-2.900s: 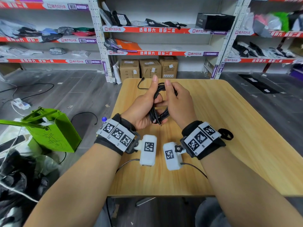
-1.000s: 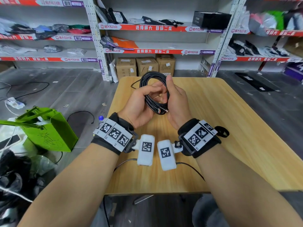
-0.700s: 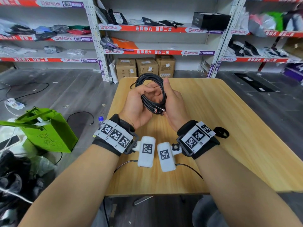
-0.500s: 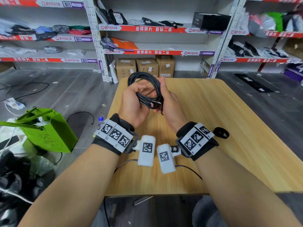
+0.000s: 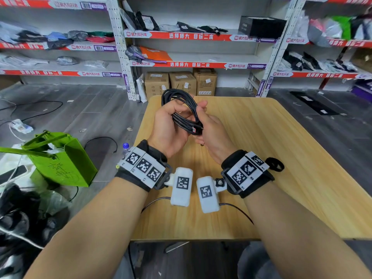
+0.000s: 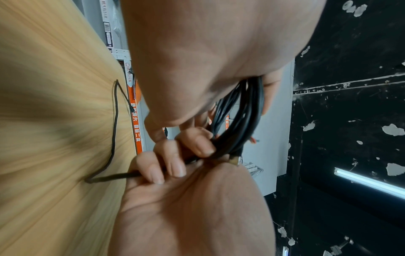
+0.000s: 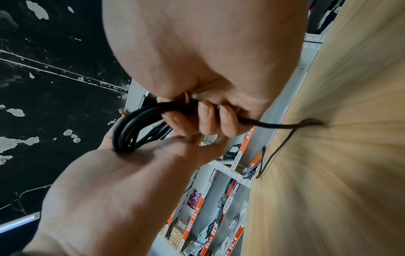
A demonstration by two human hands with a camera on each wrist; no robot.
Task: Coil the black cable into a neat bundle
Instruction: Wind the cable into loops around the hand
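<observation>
Both hands grip the black cable [image 5: 182, 109] coil above the surface [image 5: 271, 150]: left hand [image 5: 168, 128] curled round the loops, right hand [image 5: 211, 129] seemingly pinching them. The loose tail [image 6: 114, 124] lying on the surface could snag or twist, springing the loops apart.

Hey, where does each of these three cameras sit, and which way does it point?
Head: worn on the head, facing forward and down over the table; shows forearms, left hand, right hand.
Left wrist: palm side of left wrist, facing along the palm; own hand above, right hand below.
Right wrist: mirrored; own hand above, left palm below.
Shared: all see the black cable; both wrist views see its loose tail on the table.
</observation>
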